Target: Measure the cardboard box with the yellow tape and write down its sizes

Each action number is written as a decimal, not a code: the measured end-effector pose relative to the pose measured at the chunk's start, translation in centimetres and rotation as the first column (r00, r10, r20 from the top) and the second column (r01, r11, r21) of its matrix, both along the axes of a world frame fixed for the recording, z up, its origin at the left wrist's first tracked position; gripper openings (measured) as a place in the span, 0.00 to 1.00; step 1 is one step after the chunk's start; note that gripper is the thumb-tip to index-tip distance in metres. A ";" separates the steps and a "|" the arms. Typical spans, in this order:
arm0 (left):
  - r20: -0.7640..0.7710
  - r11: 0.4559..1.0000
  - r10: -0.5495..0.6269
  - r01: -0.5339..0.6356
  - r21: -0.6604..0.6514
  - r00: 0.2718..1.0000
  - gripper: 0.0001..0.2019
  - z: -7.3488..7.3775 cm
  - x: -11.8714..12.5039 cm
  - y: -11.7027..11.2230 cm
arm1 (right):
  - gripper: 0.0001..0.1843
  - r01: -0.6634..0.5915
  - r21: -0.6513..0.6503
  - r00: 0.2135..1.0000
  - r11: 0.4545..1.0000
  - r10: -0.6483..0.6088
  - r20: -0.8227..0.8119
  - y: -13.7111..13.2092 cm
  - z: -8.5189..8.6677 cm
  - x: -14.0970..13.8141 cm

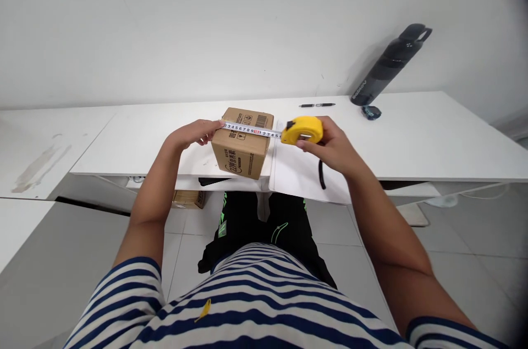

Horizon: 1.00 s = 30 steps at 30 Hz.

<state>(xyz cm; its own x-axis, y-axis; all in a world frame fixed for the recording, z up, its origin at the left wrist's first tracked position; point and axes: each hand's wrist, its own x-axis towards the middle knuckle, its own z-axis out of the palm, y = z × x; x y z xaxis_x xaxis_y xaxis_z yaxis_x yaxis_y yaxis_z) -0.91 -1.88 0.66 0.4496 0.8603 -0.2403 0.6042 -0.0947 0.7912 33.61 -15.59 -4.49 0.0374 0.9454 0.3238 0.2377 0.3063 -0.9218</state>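
A brown cardboard box (242,145) with black print stands at the front of the white desk. Across its top lies the pale blade of a tape measure (304,130), pulled out of the yellow case. My right hand (333,145) is wrapped around that case, just past the box's right edge. At the box's left edge, my left hand (202,132) pinches the free end of the blade, its fingers closed. A black wrist strap (322,175) hangs below my right hand, over white paper (295,167).
A black pen (317,105) lies near the wall. To its right a tall dark bottle (385,67) stands beside a small dark object (371,112). The white desk (445,143) extends right. Below it, another cardboard box (188,199) is partly hidden by my left arm.
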 end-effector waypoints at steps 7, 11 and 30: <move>0.072 0.999 -0.050 0.051 -0.007 0.996 0.21 -0.8 0.5 0.7 | 0.29 -0.067 -0.026 0.994 0.997 0.069 0.083 2.0 -0.3 -1.4; 0.011 0.991 -0.066 0.065 0.114 0.998 0.19 -0.4 0.8 0.1 | 0.30 -0.105 -0.011 0.994 0.994 0.106 0.017 2.1 -0.2 -0.9; 0.222 0.993 0.006 -0.032 0.116 0.975 0.16 0.2 1.3 -0.1 | 0.31 -0.086 -0.019 0.994 0.996 0.087 0.072 2.4 2.3 -0.6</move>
<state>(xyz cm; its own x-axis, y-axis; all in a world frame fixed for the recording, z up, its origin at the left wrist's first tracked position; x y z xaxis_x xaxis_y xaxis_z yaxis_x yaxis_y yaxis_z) 0.35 -1.99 0.83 0.4636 0.8854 -0.0330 0.4180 -0.1857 0.8892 33.04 -13.18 -2.18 -0.0679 0.9491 0.3075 0.2773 0.3140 -0.9080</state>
